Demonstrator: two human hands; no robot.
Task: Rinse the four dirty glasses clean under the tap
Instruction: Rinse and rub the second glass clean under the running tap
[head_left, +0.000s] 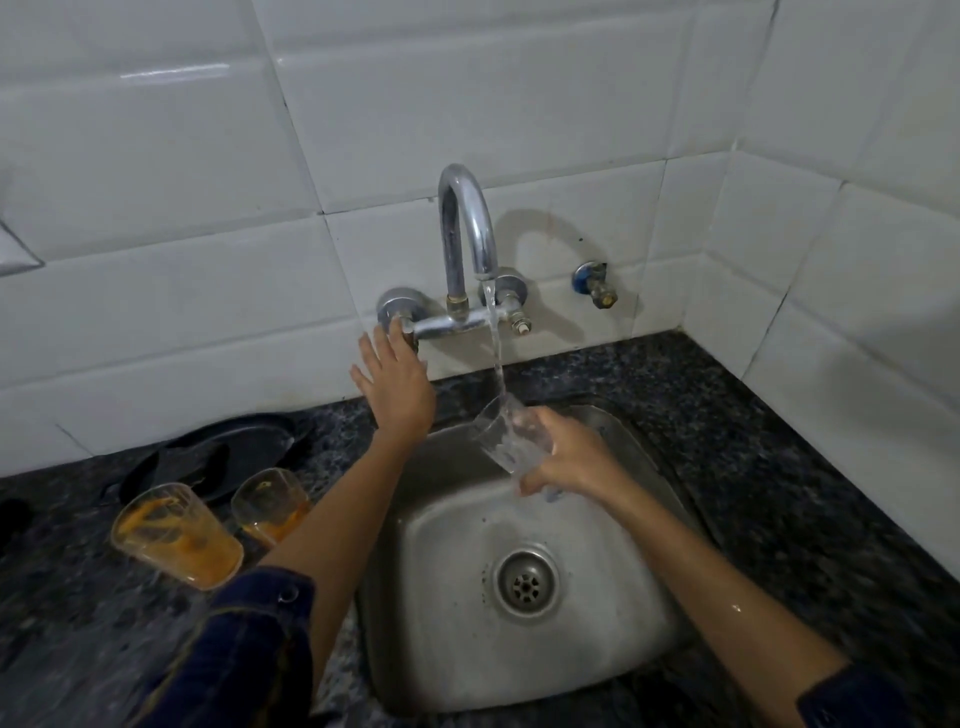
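1. A rinsing step is judged to be in hand: a clear glass is gripped near its base by the curled fingers of the right hand and held tilted over the sink, its mouth turned up into the stream from the tap.
2. The left hand is laid, fingers spread and straight, at the left tap knob; whether the knob is actually grasped cannot be told.
3. Water is seen running through the held glass; no orange residue is visible in it.
4. Two dirty glasses, the nearer and the farther, are left standing on the counter left of the sink, both streaked with orange residue.
5. A fourth glass is not seen.
6. Next, the held glass would presumably be emptied and set aside, and a dirty one taken up.
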